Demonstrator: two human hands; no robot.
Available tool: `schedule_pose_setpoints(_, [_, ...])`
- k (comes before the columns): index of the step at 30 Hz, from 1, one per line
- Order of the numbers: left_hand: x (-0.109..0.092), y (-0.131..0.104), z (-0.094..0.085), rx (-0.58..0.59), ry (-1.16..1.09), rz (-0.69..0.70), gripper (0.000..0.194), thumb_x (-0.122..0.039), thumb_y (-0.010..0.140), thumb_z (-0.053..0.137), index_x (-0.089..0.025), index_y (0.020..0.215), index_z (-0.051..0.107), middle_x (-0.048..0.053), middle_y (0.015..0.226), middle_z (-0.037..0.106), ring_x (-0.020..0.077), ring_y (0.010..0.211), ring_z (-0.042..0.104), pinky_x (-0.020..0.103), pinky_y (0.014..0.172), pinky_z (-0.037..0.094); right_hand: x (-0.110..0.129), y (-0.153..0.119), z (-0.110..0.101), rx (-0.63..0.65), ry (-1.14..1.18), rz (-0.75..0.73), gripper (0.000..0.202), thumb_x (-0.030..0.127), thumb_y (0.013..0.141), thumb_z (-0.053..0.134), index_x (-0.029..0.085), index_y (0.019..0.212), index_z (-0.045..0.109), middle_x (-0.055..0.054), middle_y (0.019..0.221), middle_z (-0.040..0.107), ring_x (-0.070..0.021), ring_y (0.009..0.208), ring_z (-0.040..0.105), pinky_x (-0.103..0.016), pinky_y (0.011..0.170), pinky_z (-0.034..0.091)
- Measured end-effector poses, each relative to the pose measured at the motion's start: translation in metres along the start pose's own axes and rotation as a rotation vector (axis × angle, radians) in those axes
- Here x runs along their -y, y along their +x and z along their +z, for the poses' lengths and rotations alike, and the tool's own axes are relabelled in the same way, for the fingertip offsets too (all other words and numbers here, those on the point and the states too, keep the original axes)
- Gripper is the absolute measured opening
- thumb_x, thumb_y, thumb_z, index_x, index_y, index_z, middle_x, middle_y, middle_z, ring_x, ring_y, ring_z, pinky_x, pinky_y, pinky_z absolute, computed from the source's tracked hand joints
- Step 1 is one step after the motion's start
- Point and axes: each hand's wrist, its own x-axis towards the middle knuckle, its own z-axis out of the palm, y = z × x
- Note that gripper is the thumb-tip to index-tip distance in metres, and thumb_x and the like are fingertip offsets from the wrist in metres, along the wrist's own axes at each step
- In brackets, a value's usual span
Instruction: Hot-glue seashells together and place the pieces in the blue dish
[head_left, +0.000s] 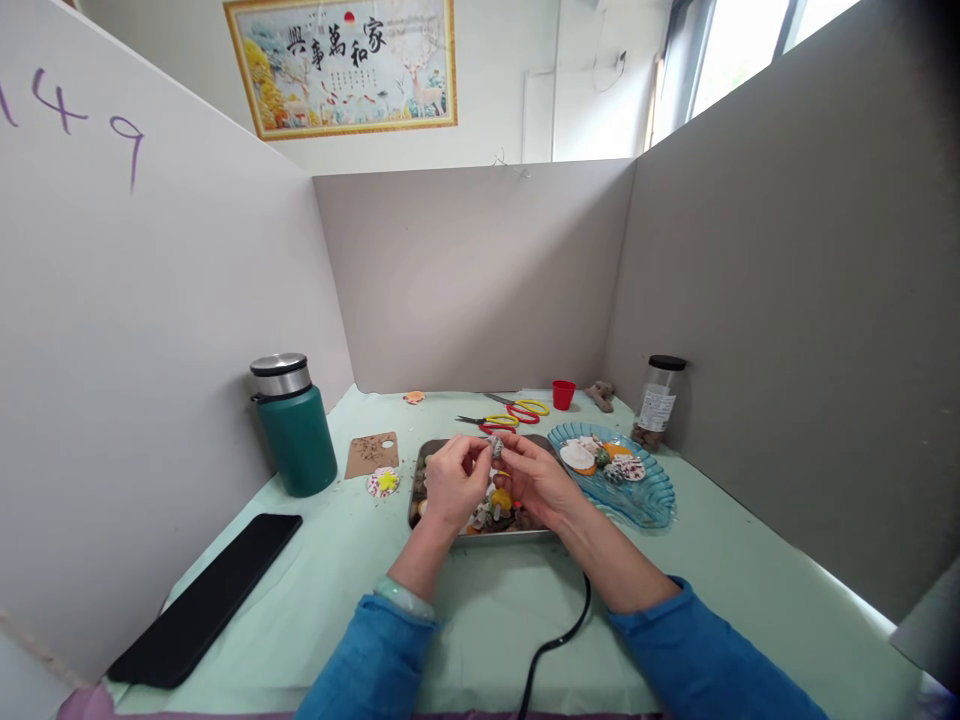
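Both hands meet over a metal tray [517, 538] and pinch a small grey speckled lump [496, 447] between them; its exact kind is too small to make out. My left hand [454, 484] is closed, thumb and forefinger at the lump's left side. From the right, the fingers of my right hand [538, 482] curl around the lump's other side. Below the hands, the tray holds many small mixed pieces, among them a yellow one [501, 498]. Parts of the tray are hidden behind my hands and wrists.
A blue shell-shaped dish [651, 505] with decorated discs is at right. Behind the tray lie two scissors [499, 422] and a red cup [563, 394]. A green bottle [295, 440], brown card [367, 456] and black phone-like slab [210, 595] are left. A lidded jar [658, 400] stands right.
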Motion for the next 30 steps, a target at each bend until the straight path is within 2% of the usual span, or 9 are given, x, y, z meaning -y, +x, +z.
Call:
schedule_pose_setpoints(13, [0.0030,0.0009,-0.0009,0.047,-0.118,-0.148,0.015,-0.025,0.080,0.057,-0.017,0.068,0.063,0.000,0.064,0.062,0.0107,0.056,0.052,0.021,0.056,0.040,-0.0017,0.0004,-0.0011,-0.012,-0.057,-0.056,0.033,0.023,0.063,0.082,0.021,0.093,0.069,-0.001,0.091,0.067,-0.0136,0.076,0.059,-0.025,0.063,0.046])
schedule_pose_setpoints(22, [0.0030,0.0021,-0.0009,0.078,-0.101,-0.149,0.015,-0.026,0.081,0.057,-0.018,0.069,0.061,0.000,0.064,0.061,0.0108,0.055,0.051,0.022,0.056,0.039,-0.0011,-0.0004,-0.0002,-0.036,-0.099,-0.085,0.033,0.024,0.061,0.081,0.021,0.092,0.069,-0.002,0.093,0.067,-0.0146,0.077,0.058,-0.026,0.064,0.045])
schedule_pose_setpoints(30, [0.0043,0.0023,-0.0012,0.091,-0.173,-0.181,0.012,-0.028,0.083,0.057,-0.018,0.085,0.065,0.001,0.073,0.067,0.0117,0.060,0.057,0.022,0.058,0.043,-0.0018,-0.0009,-0.0002,-0.038,-0.122,-0.111,0.032,0.025,0.064,0.080,0.021,0.094,0.069,-0.002,0.092,0.065,-0.0148,0.079,0.057,-0.026,0.065,0.045])
